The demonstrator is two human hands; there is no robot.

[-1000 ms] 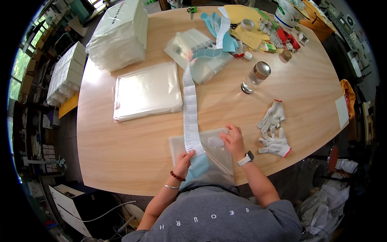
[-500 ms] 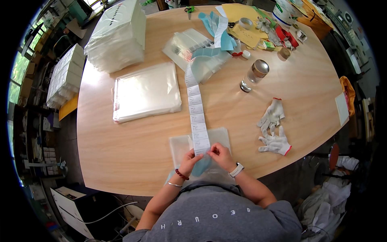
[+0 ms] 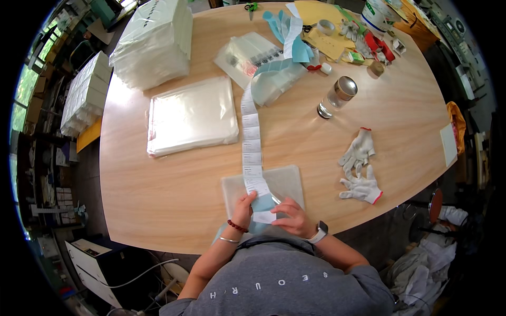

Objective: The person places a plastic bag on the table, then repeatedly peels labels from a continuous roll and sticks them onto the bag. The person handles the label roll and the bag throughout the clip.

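- label strip, a long white run of stickers on pale blue backing, stretches from the pile of clear packets at the far side of the table down to my hands at the near edge.
- round wooden table carries everything; its grain shows bare on the near left.
- tall stack of folded clear bags stands at the far left corner, with more white stacks off the table edge beside it.
- flat bundle of clear bags lies left of the strip, just beside it but not touching that i can see.
- single clear bag lies flat under the strip's near end, right in front of me.
- pile of clear packets with loose blue backing tape sits at the far middle, where the strip begins.
- pair of white work gloves with red cuffs lies to the right, well apart from the hands.
- glass jar with a metal lid lies tilted on its side, between the packets and the gloves.
- right hand is curled, fingertips pressing on the white label at the strip's end; a watch is on that wrist.
- left hand pinches the strip from its left side, thumb and fingers closed on it; red beads and a thin bangle ring that wrist.
- small clutter of tape rolls, yellow envelopes and red tools crowds the far right, too small for me to sort.
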